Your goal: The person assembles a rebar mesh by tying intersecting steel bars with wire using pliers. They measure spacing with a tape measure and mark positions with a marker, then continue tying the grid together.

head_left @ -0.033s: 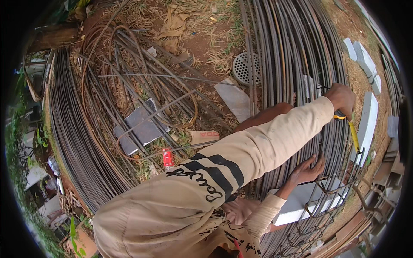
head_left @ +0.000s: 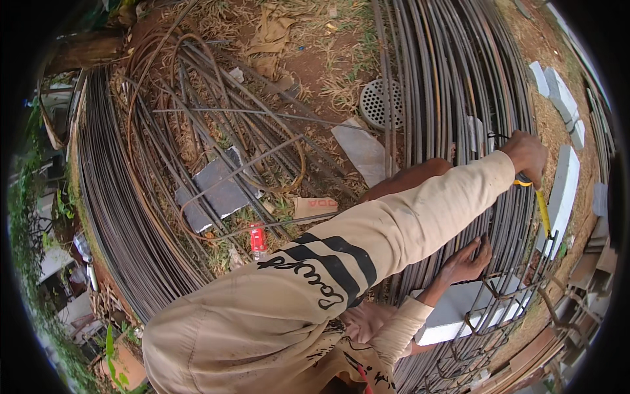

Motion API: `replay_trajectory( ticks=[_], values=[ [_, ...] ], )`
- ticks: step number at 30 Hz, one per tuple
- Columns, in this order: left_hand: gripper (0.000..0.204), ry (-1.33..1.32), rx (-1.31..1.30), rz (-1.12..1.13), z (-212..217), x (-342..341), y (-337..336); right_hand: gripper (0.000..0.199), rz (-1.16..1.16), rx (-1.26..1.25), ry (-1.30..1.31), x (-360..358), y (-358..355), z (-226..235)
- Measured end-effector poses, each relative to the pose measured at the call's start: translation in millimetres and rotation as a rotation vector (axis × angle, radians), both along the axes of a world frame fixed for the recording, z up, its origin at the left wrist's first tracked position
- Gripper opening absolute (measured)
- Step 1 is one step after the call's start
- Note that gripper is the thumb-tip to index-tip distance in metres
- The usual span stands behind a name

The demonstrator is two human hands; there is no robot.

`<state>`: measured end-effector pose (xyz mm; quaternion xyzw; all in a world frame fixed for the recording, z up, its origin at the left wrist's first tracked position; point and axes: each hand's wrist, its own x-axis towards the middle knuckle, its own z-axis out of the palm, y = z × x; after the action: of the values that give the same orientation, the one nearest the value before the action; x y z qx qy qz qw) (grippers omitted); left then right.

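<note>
My left arm reaches across to the right in a beige sleeve with dark stripes. At its end my left hand point(head_left: 527, 157) is closed round a tape measure point(head_left: 523, 178), whose case is mostly hidden by the fingers. Its yellow blade point(head_left: 544, 213) runs down to the bar ends at the near right. My right hand point(head_left: 467, 261) is lower, over the long steel bars point(head_left: 453, 79), with its fingers bent and thumb apart; I see nothing in it. Beside it lies a cage of bars and bent stirrups point(head_left: 489, 308), over a pale block point(head_left: 440, 322).
More bars point(head_left: 125, 197) lie bundled on the left, next to tangled rods point(head_left: 197, 98). A round perforated disc point(head_left: 380, 104), a grey sheet point(head_left: 216, 190) and a red-labelled bottle point(head_left: 257, 238) lie on the ground. Pale blocks point(head_left: 562, 190) line the right. My bent leg point(head_left: 413, 176) shows behind the sleeve.
The view has shifted a little. My left hand keeps the tape measure with its blade out, and my right hand stays over the bars, its fingers moved slightly.
</note>
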<state>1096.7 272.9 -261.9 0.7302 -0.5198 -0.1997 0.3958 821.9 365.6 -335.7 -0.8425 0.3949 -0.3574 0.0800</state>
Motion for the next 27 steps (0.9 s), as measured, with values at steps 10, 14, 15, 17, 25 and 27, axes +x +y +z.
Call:
replay_trajectory(
  ticks=[10,14,15,17,25,27],
  values=[
    [0.044,-0.024,-0.053,0.072,-8,-2,-15,0.029,0.282,0.678,0.059,-39,93,-72],
    [0.044,-0.033,-0.057,0.073,-5,-7,-19,0.029,0.403,0.749,0.191,-38,120,-82],
    [0.044,-0.046,-0.052,0.077,-4,-7,-20,0.029,0.440,0.766,0.221,-38,125,-85],
    [0.044,-0.079,-0.050,0.076,-1,-8,-21,0.029,0.511,0.783,0.275,-32,135,-88],
    [0.044,-0.027,-0.103,0.117,3,-9,-15,0.030,0.781,0.799,0.461,7,170,-114],
    [0.045,-0.076,-0.172,0.198,5,-15,-16,0.030,0.856,0.791,0.502,15,180,-120]
  ],
)
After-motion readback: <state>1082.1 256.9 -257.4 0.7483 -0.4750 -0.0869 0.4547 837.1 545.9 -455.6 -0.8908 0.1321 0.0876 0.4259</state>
